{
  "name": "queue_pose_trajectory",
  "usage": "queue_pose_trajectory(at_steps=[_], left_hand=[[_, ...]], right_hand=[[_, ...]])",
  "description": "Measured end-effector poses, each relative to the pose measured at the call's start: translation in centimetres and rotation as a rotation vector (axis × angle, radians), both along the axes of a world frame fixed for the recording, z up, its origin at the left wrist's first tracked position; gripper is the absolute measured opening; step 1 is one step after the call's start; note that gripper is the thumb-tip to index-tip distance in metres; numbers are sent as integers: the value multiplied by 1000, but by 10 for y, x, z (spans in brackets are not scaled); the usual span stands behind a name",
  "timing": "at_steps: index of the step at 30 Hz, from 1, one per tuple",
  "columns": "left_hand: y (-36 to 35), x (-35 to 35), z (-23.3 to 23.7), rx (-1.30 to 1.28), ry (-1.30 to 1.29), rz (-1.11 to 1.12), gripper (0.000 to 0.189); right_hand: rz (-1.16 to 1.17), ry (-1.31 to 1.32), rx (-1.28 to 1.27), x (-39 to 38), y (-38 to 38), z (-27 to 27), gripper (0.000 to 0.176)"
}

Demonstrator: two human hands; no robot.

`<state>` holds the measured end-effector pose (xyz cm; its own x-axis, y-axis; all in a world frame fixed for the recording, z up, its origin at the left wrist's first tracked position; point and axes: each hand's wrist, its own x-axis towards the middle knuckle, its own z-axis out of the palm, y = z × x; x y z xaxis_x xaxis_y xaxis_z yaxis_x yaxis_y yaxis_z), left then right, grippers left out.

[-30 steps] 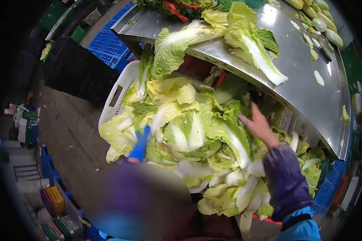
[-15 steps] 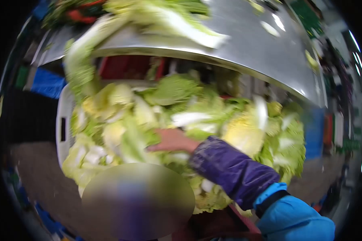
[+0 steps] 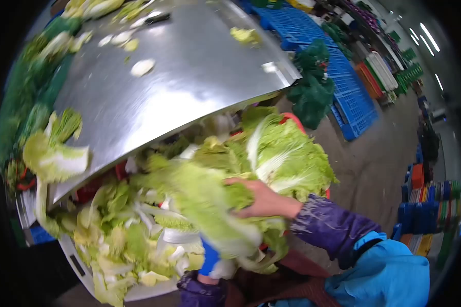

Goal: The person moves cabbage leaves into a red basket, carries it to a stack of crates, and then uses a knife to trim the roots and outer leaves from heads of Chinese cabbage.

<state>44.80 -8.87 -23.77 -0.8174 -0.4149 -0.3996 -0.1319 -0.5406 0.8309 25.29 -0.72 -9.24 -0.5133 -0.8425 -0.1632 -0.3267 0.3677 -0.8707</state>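
Observation:
My right hand (image 3: 265,198), in a purple cuff, has its fingers and thumb round pale green napa cabbage leaves (image 3: 202,197); they hang down to its left, blurred by motion. My left hand (image 3: 208,279) is low in the middle, with a purple cuff behind it. Something blue (image 3: 209,256) shows at that hand, and the leaves cover its fingers. Left of both hands, a white crate (image 3: 146,292) is heaped with loose cabbage leaves. Beyond my right hand, a large leafy cabbage piece (image 3: 287,158) rests at a red container's rim (image 3: 293,122).
A steel table (image 3: 184,66) stands ahead, with cabbage scraps on it and a drooping leaf (image 3: 56,158) at its left corner. Green net bags (image 3: 312,92) lie beyond its right end, beside blue pallets (image 3: 351,97). Crates (image 3: 420,215) are stacked at far right.
The view has swung to the right. My right hand, earlier reaching among the leaves, now grips some of them above the heap. Part of my left hand now shows.

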Motion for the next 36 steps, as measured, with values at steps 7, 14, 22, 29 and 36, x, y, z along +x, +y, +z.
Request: queue_pose_trajectory(at_steps=[7,14,22,29,36], left_hand=[[83,-188,55,-1552,-124,-591,65],[108,-207,-1,-1030,-273,-1486,61],[122,-223,-23,-1098,-236,-1308,59],[116,-193,37,-1280,265,-504,60],[-9,-112,132,-1498,-533,-420,74]], right_hand=[[-705,420,332,-31,141,-64,53],[-592,443,437,-58,139,-142,36],[-750,181,220,-112,153,-227,30],[-441,317,592,-102,170,-111,57],[-199,643,58,-65,67,-29,57]])
